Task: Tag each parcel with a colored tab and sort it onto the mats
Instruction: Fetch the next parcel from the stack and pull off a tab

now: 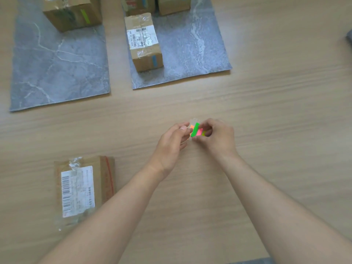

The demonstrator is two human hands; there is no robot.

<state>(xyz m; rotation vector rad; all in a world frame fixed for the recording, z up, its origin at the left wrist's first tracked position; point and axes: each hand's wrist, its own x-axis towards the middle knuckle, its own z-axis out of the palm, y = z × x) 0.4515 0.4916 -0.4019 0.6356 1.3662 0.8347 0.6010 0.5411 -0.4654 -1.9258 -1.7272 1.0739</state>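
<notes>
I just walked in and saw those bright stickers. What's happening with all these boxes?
A person is tagging parcels. The left hand and right hand pinch a small pack of colored tabs above the table, a green tab sticking out of it. A tall box with a green strip sits on the left mat; the front box on the right mat shows a blue one. A flat parcel lies on the table, no tab visible on it.

left hand (172, 141), right hand (217, 137) pinch tab pad (197, 129) | untagged parcel (83, 189) near-left
</notes>
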